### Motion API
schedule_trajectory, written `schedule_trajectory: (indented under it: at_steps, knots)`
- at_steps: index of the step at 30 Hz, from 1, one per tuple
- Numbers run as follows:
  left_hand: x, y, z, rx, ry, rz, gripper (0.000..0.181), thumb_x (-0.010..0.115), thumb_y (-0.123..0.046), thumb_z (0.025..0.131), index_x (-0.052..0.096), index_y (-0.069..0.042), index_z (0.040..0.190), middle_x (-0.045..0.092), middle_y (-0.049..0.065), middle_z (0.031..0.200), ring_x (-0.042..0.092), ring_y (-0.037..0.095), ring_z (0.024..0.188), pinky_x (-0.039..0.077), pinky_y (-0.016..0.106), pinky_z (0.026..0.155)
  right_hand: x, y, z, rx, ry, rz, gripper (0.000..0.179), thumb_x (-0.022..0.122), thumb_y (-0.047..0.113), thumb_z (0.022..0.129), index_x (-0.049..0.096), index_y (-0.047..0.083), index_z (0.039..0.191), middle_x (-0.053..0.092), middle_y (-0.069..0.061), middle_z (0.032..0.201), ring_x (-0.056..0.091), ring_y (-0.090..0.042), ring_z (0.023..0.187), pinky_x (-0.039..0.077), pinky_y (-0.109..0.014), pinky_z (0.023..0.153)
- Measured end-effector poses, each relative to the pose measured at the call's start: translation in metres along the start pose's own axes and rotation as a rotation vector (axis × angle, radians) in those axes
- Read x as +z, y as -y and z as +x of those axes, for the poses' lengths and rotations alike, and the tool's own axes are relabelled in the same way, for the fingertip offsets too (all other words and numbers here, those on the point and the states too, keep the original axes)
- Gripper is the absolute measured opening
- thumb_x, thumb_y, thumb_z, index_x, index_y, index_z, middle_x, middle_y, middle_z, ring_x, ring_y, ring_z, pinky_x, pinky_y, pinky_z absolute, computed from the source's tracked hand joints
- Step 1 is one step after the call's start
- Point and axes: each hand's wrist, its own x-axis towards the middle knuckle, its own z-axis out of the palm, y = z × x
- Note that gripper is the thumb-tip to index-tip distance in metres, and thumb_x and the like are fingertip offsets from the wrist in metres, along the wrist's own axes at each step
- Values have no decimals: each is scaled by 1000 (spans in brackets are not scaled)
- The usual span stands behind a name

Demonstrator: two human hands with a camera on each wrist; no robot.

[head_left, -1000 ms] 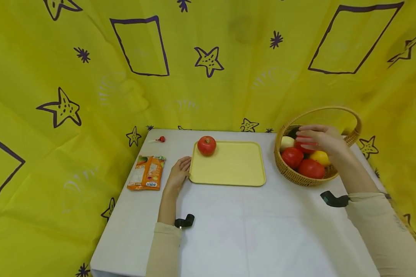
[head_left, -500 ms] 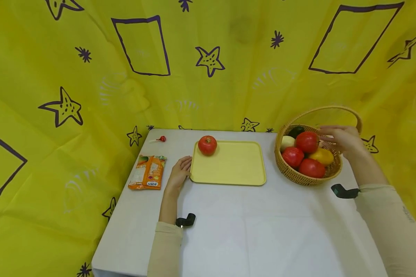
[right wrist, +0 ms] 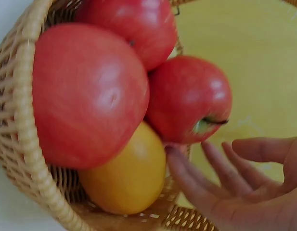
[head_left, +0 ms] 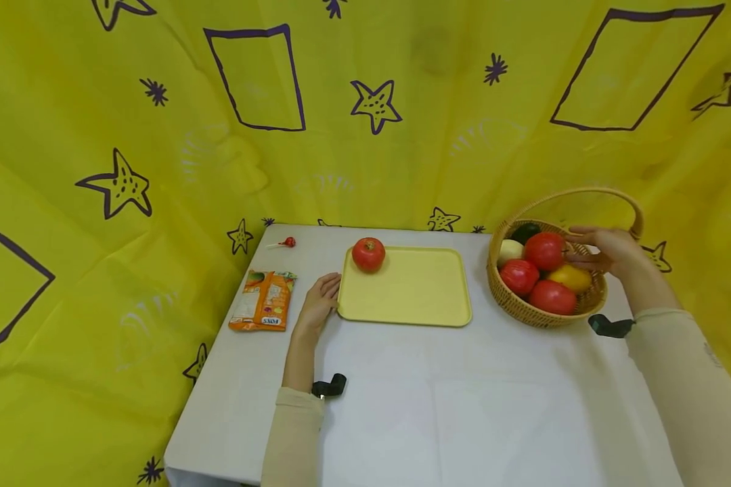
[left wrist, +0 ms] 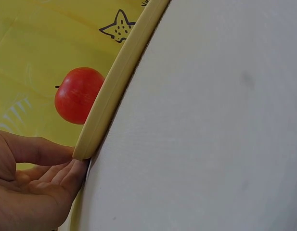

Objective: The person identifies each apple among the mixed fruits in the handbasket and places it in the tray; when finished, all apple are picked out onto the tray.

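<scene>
My left hand [head_left: 319, 303] holds the left edge of a yellow tray [head_left: 426, 291]; in the left wrist view the thumb lies on its rim and the fingers are against its outer side. A red apple [head_left: 368, 255] sits in the tray's back left corner. Over the right side of a wicker basket [head_left: 514, 308], my right hand [head_left: 612, 250] has its fingers spread and loosely bent, holding nothing. Those fingertips are right beside a red apple with a stem [right wrist: 191, 101] and above a yellow fruit [right wrist: 131, 175].
The basket also holds large red fruits [head_left: 553, 297], a pale round one [head_left: 510, 251] and a dark green one [head_left: 526, 233]. Its tall handle [head_left: 585, 192] arches behind the right hand. An orange packet [head_left: 263, 302] and a red lollipop [head_left: 289, 242] lie at the table's left.
My right hand has moved right, from over the red apple in the basket to beside it, uncovering the fruit. The left hand stays at the tray. The head view has shifted slightly.
</scene>
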Motion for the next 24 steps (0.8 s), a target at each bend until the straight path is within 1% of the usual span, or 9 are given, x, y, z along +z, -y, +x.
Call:
schedule_trajectory:
  at_steps: [2,5,7,8,11,14,16,21,24]
  knots:
    - [0,0,0,3,2,2,83,41,32,78,39,2,155,41,21,160,37,30,152,34,37,125,-5,-1,5,-5,44,-47,53,40,2,109,80,30,86,72,14,91,77,-20,86,64,-33,87]
    - [0,-1,-1,6,6,5,83,41,32,78,39,2,155,41,22,160,37,31,152,33,37,125,-11,-4,12,-33,100,-195,57,39,0,109,79,37,93,70,19,98,74,-13,91,63,-30,89]
    - [0,0,-1,8,8,3,83,40,33,78,39,2,155,41,22,160,37,31,152,33,37,125,-13,-7,16,-48,120,-273,56,41,0,108,77,42,96,68,21,100,70,-10,93,62,-27,90]
    - [-1,0,0,11,10,2,83,40,33,78,38,3,155,40,22,160,36,31,152,32,38,126,-14,-8,17,-48,124,-293,55,43,2,108,77,43,97,67,21,100,68,-9,93,62,-26,90]
    - [-1,0,1,14,7,5,83,40,33,78,39,2,155,41,22,160,37,31,152,33,37,125,-15,-10,21,-58,122,-330,50,48,7,109,75,47,99,67,19,100,66,-7,93,62,-24,90]
    - [-1,0,1,27,9,11,83,39,33,77,38,4,155,40,24,160,36,32,152,32,38,125,-17,-11,23,-76,117,-373,47,51,11,109,72,51,99,68,18,99,68,-4,93,62,-23,88]
    - [-1,0,1,29,7,11,84,39,34,77,38,4,155,40,24,160,36,32,152,32,38,125,-19,-11,24,-93,112,-396,48,52,10,108,72,52,100,70,19,98,69,-2,93,62,-23,87]
    - [-1,0,0,14,2,1,83,40,33,77,39,3,154,41,23,160,37,31,152,33,37,125,-18,-11,22,-136,91,-398,52,52,3,106,73,51,98,74,17,94,72,-1,89,62,-21,82]
    - [0,-1,0,20,3,7,83,40,33,77,39,4,154,41,24,160,37,32,152,33,37,125,-15,-10,21,-158,72,-415,51,55,4,105,72,51,96,73,18,95,72,-2,88,62,-21,81]
